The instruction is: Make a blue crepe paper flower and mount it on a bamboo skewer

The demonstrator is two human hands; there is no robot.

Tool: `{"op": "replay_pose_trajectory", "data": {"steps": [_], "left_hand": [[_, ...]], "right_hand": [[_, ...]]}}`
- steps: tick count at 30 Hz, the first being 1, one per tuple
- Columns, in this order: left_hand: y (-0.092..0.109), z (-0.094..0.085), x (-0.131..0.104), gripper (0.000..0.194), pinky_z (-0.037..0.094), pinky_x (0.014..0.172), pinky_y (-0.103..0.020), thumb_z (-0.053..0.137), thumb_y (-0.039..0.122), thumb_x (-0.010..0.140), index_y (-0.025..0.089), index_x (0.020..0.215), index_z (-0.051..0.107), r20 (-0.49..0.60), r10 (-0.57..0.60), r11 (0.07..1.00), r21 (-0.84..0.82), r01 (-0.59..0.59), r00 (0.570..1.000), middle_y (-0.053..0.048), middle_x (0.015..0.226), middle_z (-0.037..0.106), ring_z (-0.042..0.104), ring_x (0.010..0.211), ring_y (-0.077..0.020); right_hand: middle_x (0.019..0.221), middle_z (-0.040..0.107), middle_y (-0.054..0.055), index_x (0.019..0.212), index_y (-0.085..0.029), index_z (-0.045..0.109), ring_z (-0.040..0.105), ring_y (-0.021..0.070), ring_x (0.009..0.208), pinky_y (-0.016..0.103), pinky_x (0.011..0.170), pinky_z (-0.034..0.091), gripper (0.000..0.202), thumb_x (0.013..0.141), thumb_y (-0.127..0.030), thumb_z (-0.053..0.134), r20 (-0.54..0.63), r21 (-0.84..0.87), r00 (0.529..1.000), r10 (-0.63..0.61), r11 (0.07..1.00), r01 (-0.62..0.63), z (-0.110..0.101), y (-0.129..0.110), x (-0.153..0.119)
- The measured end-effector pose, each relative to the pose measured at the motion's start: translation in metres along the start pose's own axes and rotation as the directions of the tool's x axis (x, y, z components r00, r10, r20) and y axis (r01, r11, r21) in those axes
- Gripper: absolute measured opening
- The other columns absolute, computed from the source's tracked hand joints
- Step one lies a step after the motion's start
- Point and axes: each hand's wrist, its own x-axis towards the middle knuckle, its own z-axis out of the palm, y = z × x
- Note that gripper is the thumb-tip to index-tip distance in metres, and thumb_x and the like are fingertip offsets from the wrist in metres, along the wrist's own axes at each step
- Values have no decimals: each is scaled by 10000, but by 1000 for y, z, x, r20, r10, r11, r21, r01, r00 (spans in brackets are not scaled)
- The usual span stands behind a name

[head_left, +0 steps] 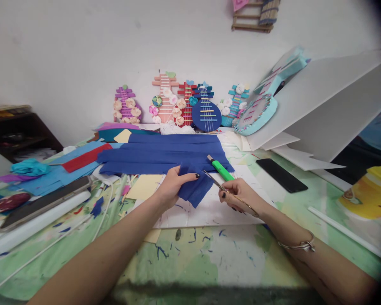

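Note:
My left hand [174,186] pinches a small piece of dark blue paper [195,192] between thumb and fingers, above a white board [209,218]. My right hand [241,197] is closed on a pair of scissors [220,186], whose tips point left at the piece's right side. Whether the blades touch the paper I cannot tell. Behind both hands lie wide sheets of blue paper [165,152]. A green utility knife [221,169] rests just beyond the scissors, partly over the blue sheets.
A black phone [282,174] and a yellow container [373,192] are on the right. Paper instruments [206,114] stand along the wall. On the left are another phone [47,201], a red strip [87,157] and white cables. Blue scraps dot the green tablecloth [165,271].

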Motion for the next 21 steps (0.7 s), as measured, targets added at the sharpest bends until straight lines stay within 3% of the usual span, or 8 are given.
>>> {"op": "replay_pose_trajectory", "data": {"steps": [15,21], "left_hand": [[-1,-2,1,233,478,596,-235,759,186,572,125,763,641,3,-11,1000,-6,11,1000,-38,728,680,607,611,-133],[-1,-1,0,239,472,570,-222,763,180,566,119,760,636,1,-22,1000,-21,22,1000,-34,707,671,601,593,-124]], "right_hand": [[342,437,-54,624,-162,545,314,47,283,195,309,226,292,723,-412,659,-38,-45,998,47,998,-49,1,-3,0],[337,441,-48,625,-156,555,299,42,273,196,310,215,329,725,-452,658,-41,-62,997,68,996,-70,1,-2,1]]}}
